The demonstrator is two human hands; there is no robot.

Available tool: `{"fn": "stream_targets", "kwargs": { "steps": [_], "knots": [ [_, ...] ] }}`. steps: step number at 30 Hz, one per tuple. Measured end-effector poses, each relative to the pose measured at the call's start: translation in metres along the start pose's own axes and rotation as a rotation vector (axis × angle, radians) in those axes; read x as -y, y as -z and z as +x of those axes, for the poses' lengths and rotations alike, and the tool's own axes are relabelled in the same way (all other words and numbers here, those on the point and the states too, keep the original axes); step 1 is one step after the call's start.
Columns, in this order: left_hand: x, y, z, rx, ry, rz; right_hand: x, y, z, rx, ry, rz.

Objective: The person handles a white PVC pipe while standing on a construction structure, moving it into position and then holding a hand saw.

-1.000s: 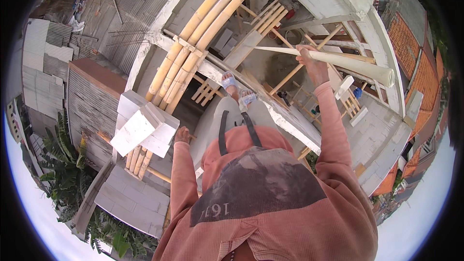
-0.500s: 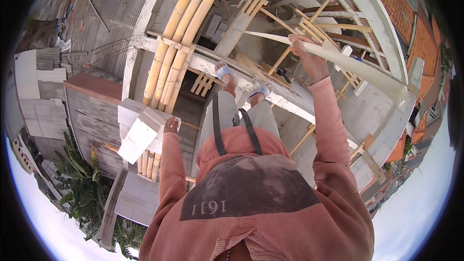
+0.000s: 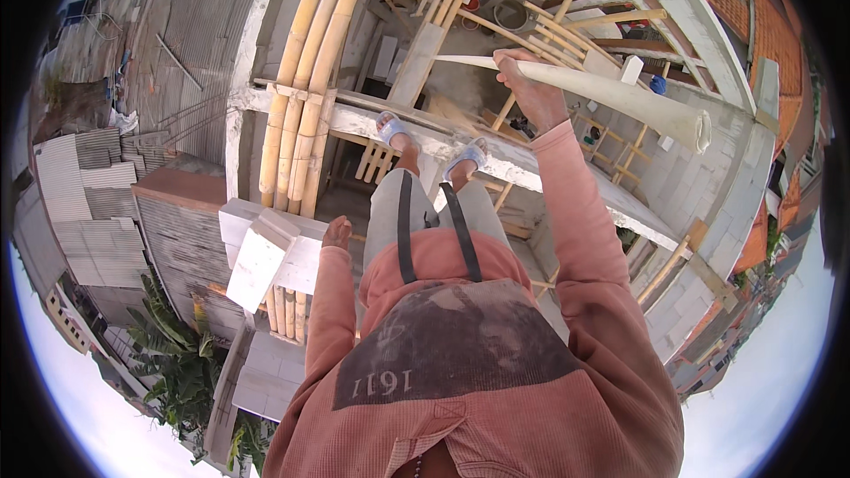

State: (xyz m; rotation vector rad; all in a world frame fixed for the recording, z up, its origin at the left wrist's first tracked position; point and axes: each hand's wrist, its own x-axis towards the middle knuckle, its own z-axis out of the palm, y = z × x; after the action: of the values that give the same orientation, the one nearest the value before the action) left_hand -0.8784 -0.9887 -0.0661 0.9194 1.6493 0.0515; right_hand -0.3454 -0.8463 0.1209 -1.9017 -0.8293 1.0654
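Observation:
My right hand [image 3: 529, 88] is closed on a long pale off-white pipe [image 3: 639, 104], which lies at a slant from the upper middle to the right, its round end nearer. My left hand [image 3: 337, 232] hangs low beside a stack of white blocks [image 3: 259, 257], fingers loosely bent, apparently empty. The blocks rest across bamboo poles [image 3: 288, 310]. My sandalled feet [image 3: 392, 131] are apart on a narrow concrete beam [image 3: 521, 166], high above the interior below.
Bundled bamboo poles [image 3: 301, 53] cross the beam on my left. Below are bamboo scaffolding [image 3: 553, 35], buckets and a blue object [image 3: 657, 84]. Corrugated roofs [image 3: 190, 26] lie at the left, tiled roofs [image 3: 766, 9] at the right. The structure has open drops either side of the beam.
The view has turned and shifted slightly. My feet have spread apart along the beam, and my right hand has moved up and left with the pipe.

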Motion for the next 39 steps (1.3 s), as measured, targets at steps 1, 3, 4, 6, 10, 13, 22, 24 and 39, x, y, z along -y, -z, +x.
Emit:
{"fn": "stream_targets", "kwargs": {
  "steps": [1,3,4,6,10,13,22,24,39],
  "knots": [
    [0.008,0.001,-0.001,-0.007,-0.008,0.007,0.000,0.007,-0.006,-0.040,-0.021,-0.006],
    [0.023,0.000,-0.002,-0.027,0.032,0.149,-0.002,0.025,-0.022,-0.088,-0.043,-0.005],
    [0.021,-0.008,-0.007,-0.018,0.025,0.154,-0.003,0.039,-0.032,-0.097,-0.077,-0.016],
    [0.017,-0.027,-0.018,-0.008,0.079,0.149,-0.005,0.066,-0.056,-0.125,-0.117,-0.028],
    [0.031,-0.035,-0.014,0.005,0.146,0.185,0.010,0.106,-0.100,-0.237,-0.177,-0.007],
    [0.017,-0.044,-0.004,0.153,0.201,0.430,0.009,0.132,-0.126,-0.290,-0.171,0.003],
    [-0.166,-0.165,-0.034,0.267,-0.016,-0.046,-0.057,0.132,-0.180,-0.280,-0.116,0.110],
    [-0.206,-0.200,-0.060,0.394,-0.135,0.009,-0.075,0.121,-0.187,-0.303,-0.082,0.033],
    [-0.368,-0.313,-0.245,0.866,-1.518,0.280,-0.167,0.089,-0.205,-0.357,0.049,0.094]
  ]
}}
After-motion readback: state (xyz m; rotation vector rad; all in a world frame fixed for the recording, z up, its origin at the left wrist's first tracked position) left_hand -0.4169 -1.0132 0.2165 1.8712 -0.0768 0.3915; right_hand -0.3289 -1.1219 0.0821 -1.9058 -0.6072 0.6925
